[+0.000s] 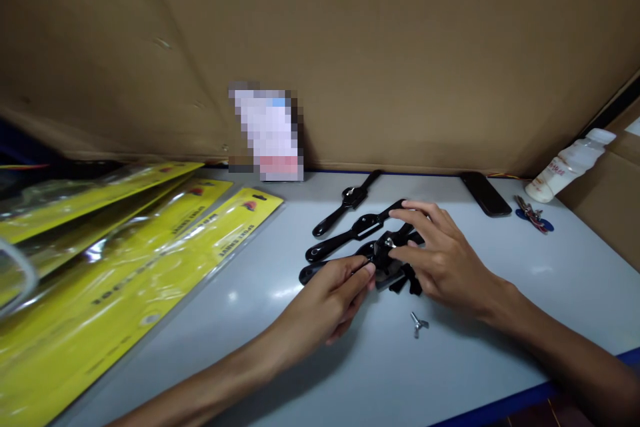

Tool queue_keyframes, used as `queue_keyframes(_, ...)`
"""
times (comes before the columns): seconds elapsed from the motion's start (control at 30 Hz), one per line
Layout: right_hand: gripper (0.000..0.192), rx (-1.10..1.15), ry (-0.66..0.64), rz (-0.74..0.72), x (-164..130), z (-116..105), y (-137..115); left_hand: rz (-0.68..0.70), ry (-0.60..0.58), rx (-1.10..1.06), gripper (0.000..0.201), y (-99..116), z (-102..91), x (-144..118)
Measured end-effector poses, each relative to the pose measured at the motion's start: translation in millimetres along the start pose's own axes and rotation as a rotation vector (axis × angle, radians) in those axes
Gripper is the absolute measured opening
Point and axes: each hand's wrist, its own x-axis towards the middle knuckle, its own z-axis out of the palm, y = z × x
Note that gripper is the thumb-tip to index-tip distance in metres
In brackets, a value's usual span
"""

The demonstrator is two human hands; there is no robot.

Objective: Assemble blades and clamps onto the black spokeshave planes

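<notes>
Black tool [383,257] near the middle of the tabletop [500,347], lying flat, pinched from both sides. Left hand [325,303] on the tool's left end, fingers [367,270] closed on its edge. Right hand [440,257] over the tool's right part, fingers [400,250] curled down on a small metal piece at its centre; exact grip hard to tell. Just behind the tool, a second black tool [355,232], long-handled, touching or nearly touching it. Behind that, a third [347,202], apart, angled the same way. Just in front of the tool, toward the near edge, a wing nut [418,324], loose on the tabletop. Well right of the tool and farther back, a dark phone [485,193]; beyond it, keys [534,215]; past those, a white bottle [570,163] lying tilted against a cardboard box. Well left of the tool, yellow packs [150,260] in clear plastic, overlapping, fanned out. Behind the tool, a cardboard wall [400,47] along the back edge, with a blurred label [267,133] on it.
</notes>
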Motion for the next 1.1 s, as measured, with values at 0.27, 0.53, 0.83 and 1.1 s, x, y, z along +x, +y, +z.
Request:
queue_keyframes(0.27,0.019,0.017,0.052,0.157,2,11,-6,0.01,0.031,0.075,0.039,-5,1.2,1)
queue_keyframes(0.53,0.017,0.156,-0.023,0.175,1,22,-13,0.316,0.257,0.474,0.033,-14,5.6,2)
queue_keyframes(0.83,0.023,0.017,-0.136,0.074,3,10,9,0.155,0.178,0.389,0.037,-7,-5.9,10)
queue_keyframes(1.1,0.02,0.094,-0.162,0.283,0,18,20,0.287,0.283,0.546,0.038,1,-14.9,9)
